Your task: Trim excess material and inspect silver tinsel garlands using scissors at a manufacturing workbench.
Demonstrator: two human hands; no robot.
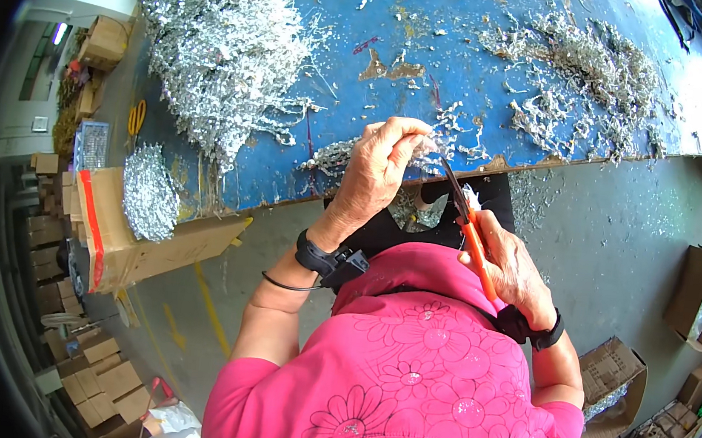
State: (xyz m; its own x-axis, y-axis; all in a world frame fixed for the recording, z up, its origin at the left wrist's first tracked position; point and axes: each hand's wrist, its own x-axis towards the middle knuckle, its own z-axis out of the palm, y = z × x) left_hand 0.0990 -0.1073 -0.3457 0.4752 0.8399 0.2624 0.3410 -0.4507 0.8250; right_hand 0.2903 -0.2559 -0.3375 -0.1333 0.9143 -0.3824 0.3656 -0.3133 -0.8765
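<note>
My left hand (381,161) is closed in a pinch at the table's near edge. Between its fingertips is the end of a silver tinsel strand bundle (329,156), which trails out to the left below the hand. My right hand (511,257) is wrapped round the orange handles of a pair of scissors (476,248). The dark blades point up and left, their tips just right of my left fingertips. Whether the blades touch the strands I cannot make out. A large pile of silver tinsel (215,42) lies on the blue table to the left of my hands.
Short tinsel clippings (589,69) cover the right of the worn blue table (397,23). At the left stand a cardboard box (139,244) with a tinsel bundle (151,192) on it and yellow-handled scissors (137,117). More open boxes (610,379) stand on the floor at right.
</note>
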